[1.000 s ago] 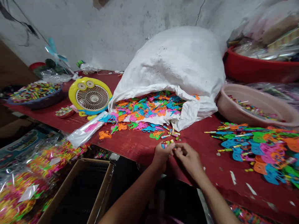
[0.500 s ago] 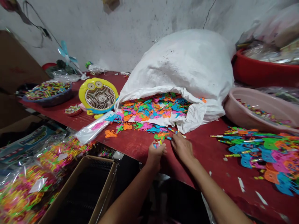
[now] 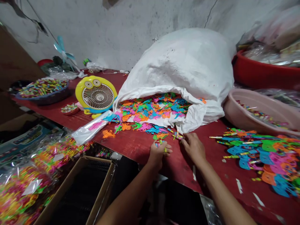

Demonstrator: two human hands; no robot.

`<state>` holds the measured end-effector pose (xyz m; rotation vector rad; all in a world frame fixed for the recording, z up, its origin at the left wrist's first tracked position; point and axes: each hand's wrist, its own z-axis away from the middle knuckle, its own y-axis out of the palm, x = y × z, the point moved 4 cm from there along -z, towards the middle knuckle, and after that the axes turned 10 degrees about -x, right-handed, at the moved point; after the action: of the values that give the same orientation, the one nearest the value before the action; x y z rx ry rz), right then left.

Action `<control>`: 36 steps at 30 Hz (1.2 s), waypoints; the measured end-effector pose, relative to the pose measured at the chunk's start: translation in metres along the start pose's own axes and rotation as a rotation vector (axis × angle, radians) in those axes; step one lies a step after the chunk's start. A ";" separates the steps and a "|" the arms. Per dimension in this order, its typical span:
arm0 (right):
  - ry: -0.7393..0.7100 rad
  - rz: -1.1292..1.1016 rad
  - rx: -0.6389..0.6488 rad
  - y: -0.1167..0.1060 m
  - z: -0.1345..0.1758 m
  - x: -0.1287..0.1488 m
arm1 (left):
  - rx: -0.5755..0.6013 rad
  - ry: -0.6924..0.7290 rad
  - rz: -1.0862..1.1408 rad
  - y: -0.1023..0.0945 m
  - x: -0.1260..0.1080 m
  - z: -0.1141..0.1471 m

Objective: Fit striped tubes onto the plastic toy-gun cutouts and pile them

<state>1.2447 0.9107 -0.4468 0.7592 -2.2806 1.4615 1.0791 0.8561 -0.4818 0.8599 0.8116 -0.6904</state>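
My left hand (image 3: 159,153), near the front edge of the red table, is closed around several small striped tubes (image 3: 159,143) in mixed colours; a yellow one shows by its fingers. My right hand (image 3: 194,147) rests on the tabletop with its fingers bent and somewhat apart, the tips beside a few loose striped tubes (image 3: 176,135). Just beyond my left hand lie green and orange flat plastic pieces (image 3: 160,136). A big white sack (image 3: 185,65) lies behind, its mouth open towards me, with many such colourful plastic pieces (image 3: 152,107) spilling out.
At right are a pile of plastic pieces joined to striped tubes (image 3: 264,156), a pink basin (image 3: 248,103) and a red basin (image 3: 264,72). Left stand a yellow fan (image 3: 99,95), a blue basin (image 3: 47,98) and a plastic bag (image 3: 90,129). A carton (image 3: 98,187) sits below the table edge.
My right hand has drawn back to the right, away from my left hand. My left hand has turned slightly, showing a yellow tube by its fingers. The view has shifted a little.
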 end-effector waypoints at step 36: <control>-0.003 0.033 0.122 0.007 0.001 0.023 | 0.232 -0.058 -0.020 -0.011 -0.003 0.005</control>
<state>1.2223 0.9059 -0.4400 0.7615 -2.2331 1.6274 1.0708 0.8468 -0.4815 1.0369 0.6969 -0.8346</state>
